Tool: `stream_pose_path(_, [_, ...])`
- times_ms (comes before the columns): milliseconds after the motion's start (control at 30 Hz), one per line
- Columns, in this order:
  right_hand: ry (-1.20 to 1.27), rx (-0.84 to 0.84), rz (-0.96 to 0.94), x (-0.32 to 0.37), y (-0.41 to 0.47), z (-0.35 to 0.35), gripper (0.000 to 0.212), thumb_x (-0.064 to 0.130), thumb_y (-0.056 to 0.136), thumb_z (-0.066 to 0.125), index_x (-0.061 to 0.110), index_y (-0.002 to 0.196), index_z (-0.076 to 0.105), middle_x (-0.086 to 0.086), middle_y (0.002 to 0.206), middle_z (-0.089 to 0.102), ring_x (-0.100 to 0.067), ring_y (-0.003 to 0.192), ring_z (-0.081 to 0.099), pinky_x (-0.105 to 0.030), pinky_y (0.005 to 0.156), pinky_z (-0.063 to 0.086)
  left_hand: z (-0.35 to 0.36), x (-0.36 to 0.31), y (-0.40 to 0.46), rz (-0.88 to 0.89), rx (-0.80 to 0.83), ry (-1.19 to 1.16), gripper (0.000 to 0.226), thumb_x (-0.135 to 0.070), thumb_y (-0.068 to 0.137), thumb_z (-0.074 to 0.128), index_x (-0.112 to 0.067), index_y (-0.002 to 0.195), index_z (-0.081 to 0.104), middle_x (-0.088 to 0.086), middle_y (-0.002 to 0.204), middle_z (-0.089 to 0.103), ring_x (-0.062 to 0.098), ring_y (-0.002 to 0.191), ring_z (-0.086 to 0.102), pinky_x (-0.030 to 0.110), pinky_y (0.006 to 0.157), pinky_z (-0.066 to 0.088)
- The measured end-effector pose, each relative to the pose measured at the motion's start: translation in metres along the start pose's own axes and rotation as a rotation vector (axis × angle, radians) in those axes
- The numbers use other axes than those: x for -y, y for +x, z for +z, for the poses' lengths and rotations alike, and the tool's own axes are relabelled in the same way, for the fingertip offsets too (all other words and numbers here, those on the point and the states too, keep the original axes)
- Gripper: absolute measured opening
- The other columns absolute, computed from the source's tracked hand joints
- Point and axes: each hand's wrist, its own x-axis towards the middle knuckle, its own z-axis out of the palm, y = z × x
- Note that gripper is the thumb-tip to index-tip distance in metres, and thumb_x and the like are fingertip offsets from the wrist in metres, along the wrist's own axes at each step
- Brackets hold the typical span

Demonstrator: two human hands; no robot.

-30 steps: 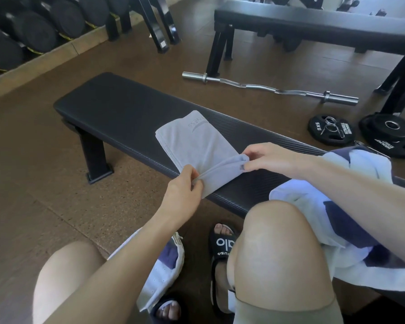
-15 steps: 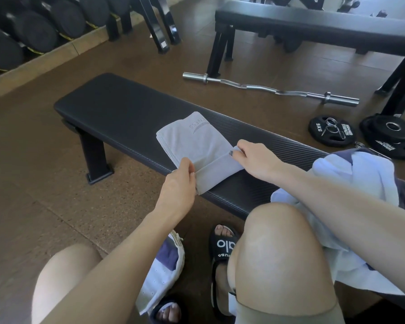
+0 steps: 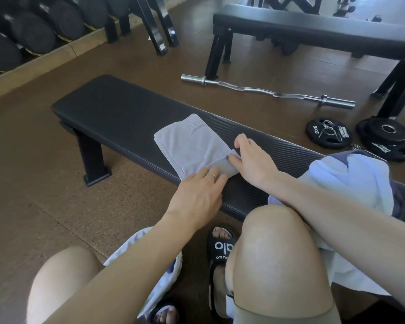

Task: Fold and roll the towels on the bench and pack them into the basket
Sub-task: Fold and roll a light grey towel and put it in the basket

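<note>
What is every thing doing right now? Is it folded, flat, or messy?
Folded grey towel: flat on the bench, near end starting to roll.
Left hand: open, pressing the roll.
Right hand: pinching the rolled edge.
White and purple towel: crumpled, unfolded.
Black padded bench: upright.
Silver curl bar: lying on the floor, no plates on it.
Black weight plates: flat on the floor.

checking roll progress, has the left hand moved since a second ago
Yes. The left hand was pinching the grey towel's near end up; now it lies flat on that end, lower and closer to the bench's near edge.
</note>
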Motion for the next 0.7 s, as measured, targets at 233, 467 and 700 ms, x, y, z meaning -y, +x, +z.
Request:
stream_pose_path(233, [-0.320,-0.095,-0.723,-0.015,-0.013,-0.018,0.052,-0.006,0.068,0.048,0.009,0.116,0.062,-0.007,0.122,0.058,-0.030,0.108,0.054,-0.040,0.085,0.046,0.008,0.002,-0.006,-0.042,-0.044,0.065,0.049,-0.001,0.061,0.067,-0.013,0.101,0.042,0.009,0.092,0.056,0.024,0.075,0.052,0.032,0.058,0.045])
stream_pose_path(467, [-0.026,0.129,-0.446,-0.025,-0.011,-0.019,0.049,0.013,0.077,0.065,0.023,0.125,0.061,0.010,0.124,0.064,-0.017,0.112,0.058,-0.031,0.097,0.044,0.005,0.014,0.002,-0.243,-0.082,-0.174,0.025,0.000,0.075,0.066,-0.010,0.095,0.054,0.009,0.086,0.058,0.025,0.069,0.052,0.029,0.055,0.032])
stream_pose_path(700, [0.342,0.286,-0.058,-0.003,0.031,-0.028,0.007,0.035,0.089,0.065,0.033,0.095,0.065,0.011,0.087,0.071,-0.008,0.082,0.060,-0.029,0.075,0.045,-0.007,0.062,0.015,-0.692,-0.004,-0.872,0.016,-0.011,0.091,0.053,-0.022,0.097,0.062,-0.010,0.094,0.064,0.005,0.084,0.057,0.012,0.063,0.039])
